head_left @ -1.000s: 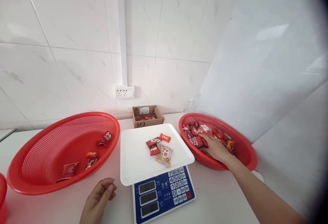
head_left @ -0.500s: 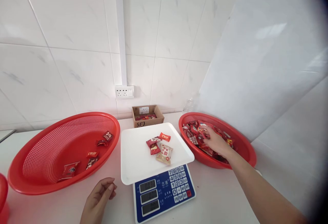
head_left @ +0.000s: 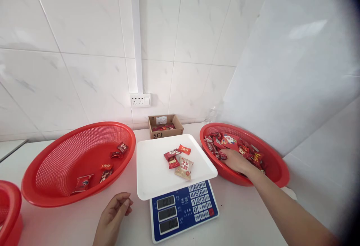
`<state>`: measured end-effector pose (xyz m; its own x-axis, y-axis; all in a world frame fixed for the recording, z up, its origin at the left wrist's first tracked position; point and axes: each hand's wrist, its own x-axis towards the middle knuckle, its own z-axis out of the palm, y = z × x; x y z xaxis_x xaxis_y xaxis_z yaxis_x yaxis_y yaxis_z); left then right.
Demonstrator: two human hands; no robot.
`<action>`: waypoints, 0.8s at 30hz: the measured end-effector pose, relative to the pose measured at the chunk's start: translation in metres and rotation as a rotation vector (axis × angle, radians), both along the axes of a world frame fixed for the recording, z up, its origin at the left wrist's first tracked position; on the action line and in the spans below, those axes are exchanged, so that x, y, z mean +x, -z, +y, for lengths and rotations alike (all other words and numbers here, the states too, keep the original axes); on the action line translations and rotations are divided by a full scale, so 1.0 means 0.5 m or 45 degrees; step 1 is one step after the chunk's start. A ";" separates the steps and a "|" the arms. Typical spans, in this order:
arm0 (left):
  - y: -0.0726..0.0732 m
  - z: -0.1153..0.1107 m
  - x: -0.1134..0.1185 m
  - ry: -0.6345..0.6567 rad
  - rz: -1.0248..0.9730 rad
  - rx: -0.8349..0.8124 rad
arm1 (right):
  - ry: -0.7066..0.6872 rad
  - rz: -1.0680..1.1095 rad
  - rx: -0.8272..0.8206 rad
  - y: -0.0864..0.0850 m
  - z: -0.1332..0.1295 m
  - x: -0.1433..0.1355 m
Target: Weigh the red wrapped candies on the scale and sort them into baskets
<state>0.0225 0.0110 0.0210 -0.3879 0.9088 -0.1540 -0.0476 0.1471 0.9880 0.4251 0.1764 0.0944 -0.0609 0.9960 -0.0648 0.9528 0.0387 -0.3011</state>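
Right hand (head_left: 234, 160) is dipping back down into the packets (head_left: 235, 146) of the right basket (head_left: 278, 174) — whether it is gripping one, cannot tell.
Four packets are sitting on the scale tray (head_left: 152, 178), five in the left basket (head_left: 56, 186) — most of the pile is still waiting; left hand (head_left: 114, 216) is resting loosely curled, empty, on the table.

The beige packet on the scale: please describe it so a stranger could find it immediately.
Find the blue scale between the two red baskets; its white tray holds a few packets. The beige packet lies nearest the keypad, the only pale one, larger than the red ones beside it.
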 end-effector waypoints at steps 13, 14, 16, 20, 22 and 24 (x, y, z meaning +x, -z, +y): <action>0.002 0.000 0.023 -0.113 -0.085 0.113 | -0.013 0.448 0.310 -0.077 -0.012 -0.143; 0.002 0.000 0.022 -0.117 -0.083 0.117 | -0.047 0.457 0.225 -0.075 -0.012 -0.159; 0.003 0.000 0.020 -0.125 -0.077 0.118 | -0.097 0.497 0.030 -0.065 -0.012 -0.182; 0.007 0.000 0.014 -0.084 -0.067 0.101 | -0.097 0.571 -0.107 -0.043 -0.008 -0.193; 0.008 -0.001 0.012 -0.041 -0.052 0.080 | -0.127 0.522 -0.083 -0.037 -0.008 -0.194; 0.005 -0.002 0.013 -0.035 -0.041 0.069 | -0.199 0.455 -0.037 -0.037 -0.010 -0.199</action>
